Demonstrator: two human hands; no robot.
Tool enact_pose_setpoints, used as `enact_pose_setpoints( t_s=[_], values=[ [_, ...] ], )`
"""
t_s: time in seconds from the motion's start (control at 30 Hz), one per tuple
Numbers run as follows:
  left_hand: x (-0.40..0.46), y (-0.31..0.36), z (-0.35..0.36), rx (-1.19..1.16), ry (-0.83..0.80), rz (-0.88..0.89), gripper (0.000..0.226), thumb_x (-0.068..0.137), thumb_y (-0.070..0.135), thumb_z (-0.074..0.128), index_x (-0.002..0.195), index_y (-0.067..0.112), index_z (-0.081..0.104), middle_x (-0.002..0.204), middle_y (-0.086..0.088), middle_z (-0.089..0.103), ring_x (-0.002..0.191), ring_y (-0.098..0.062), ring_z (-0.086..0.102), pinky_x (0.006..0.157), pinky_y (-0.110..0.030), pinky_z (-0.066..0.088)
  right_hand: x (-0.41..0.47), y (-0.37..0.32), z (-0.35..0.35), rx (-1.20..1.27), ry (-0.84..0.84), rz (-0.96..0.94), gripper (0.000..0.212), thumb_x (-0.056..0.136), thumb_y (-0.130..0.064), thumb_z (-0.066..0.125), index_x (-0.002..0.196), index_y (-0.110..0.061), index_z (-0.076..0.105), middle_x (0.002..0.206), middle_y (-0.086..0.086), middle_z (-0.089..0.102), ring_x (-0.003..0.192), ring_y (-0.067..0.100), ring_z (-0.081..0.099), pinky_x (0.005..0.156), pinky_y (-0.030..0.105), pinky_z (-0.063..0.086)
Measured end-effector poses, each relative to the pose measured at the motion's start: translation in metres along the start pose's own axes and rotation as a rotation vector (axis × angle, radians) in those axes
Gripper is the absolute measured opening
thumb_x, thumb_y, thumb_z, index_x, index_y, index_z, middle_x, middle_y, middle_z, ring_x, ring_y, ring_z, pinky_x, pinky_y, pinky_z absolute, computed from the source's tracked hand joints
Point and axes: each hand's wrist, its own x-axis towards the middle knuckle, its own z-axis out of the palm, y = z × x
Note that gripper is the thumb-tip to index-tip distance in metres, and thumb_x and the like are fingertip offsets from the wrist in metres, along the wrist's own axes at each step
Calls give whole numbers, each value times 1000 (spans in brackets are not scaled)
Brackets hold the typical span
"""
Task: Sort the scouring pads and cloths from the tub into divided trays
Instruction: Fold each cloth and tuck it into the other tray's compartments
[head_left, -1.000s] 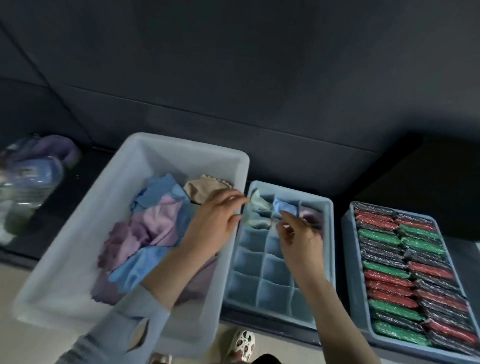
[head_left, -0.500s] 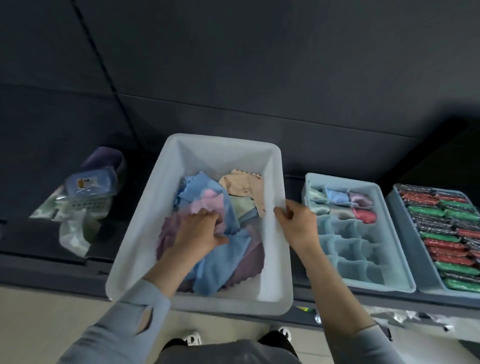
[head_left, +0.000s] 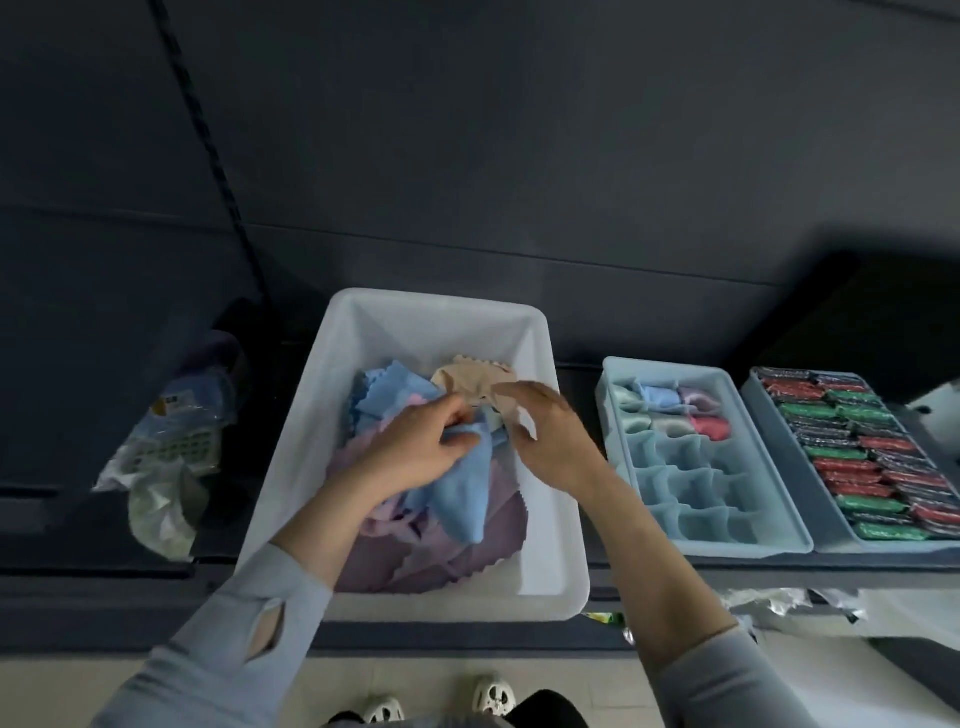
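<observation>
Head view: plastic packaging (head_left: 166, 457) lies far left on the dark counter. Next, the white tub (head_left: 550, 551) has its long axis running away from the person and holds a heap of cloths. The left hand (head_left: 421, 449) pinches a light blue cloth (head_left: 462, 493) that hangs toward the near rim, soft, with a zigzag edge. The right hand (head_left: 545, 436), fingers loosely curled, touches a beige cloth (head_left: 470, 382) just beyond. Right of the tub stand the divided tray (head_left: 779, 525), rolled cloths in its far cells, then a tray of red and green scouring pads (head_left: 857, 447)
</observation>
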Motion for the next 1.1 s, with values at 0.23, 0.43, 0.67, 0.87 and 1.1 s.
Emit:
enact_pose_setpoints(
  t_s=[0.23, 0.43, 0.67, 0.87, 1.1],
  values=[
    [12, 27, -53, -304, 105, 185, 20, 82, 12, 73, 95, 23, 62, 96, 13, 66, 91, -6, 62, 84, -20, 48, 13, -19, -54, 573, -195, 117, 19, 85, -23, 73, 91, -7, 67, 88, 5, 69, 85, 10, 61, 84, 31, 48],
    [10, 34, -79, -194, 149, 104, 22, 74, 14, 84, 90, 24, 72, 84, 11, 71, 68, 9, 60, 70, -8, 45, 21, -26, -95, 602, -168, 56, 17, 86, -8, 72, 84, -4, 56, 85, 4, 62, 79, 15, 55, 72, 25, 43],
    [11, 32, -101, -67, 316, 78, 14, 70, 37, 81, 73, 32, 68, 77, 6, 72, 78, -15, 69, 78, -29, 52, 23, -25, -121, 209, -189, 70, 25, 73, -29, 77, 92, -30, 62, 86, 0, 67, 78, 13, 61, 81, 43, 52],
    [17, 92, -103, -8, 242, 374, 14, 81, 30, 77, 80, 35, 64, 77, 17, 67, 71, 4, 58, 69, -18, 45, 26, -69, -106, 377, -212, -62, 22, 79, -23, 80, 91, -13, 64, 80, -8, 63, 72, 2, 58, 70, 22, 47],
    [16, 77, -115, -7, 225, 220, 30, 72, 43, 78, 58, 27, 55, 52, 16, 46, 51, 0, 37, 56, -25, 33, 22, -65, -144, 710, -122, 2, 10, 87, -8, 70, 93, -3, 63, 90, 10, 69, 82, 16, 64, 82, 25, 52]
  ],
)
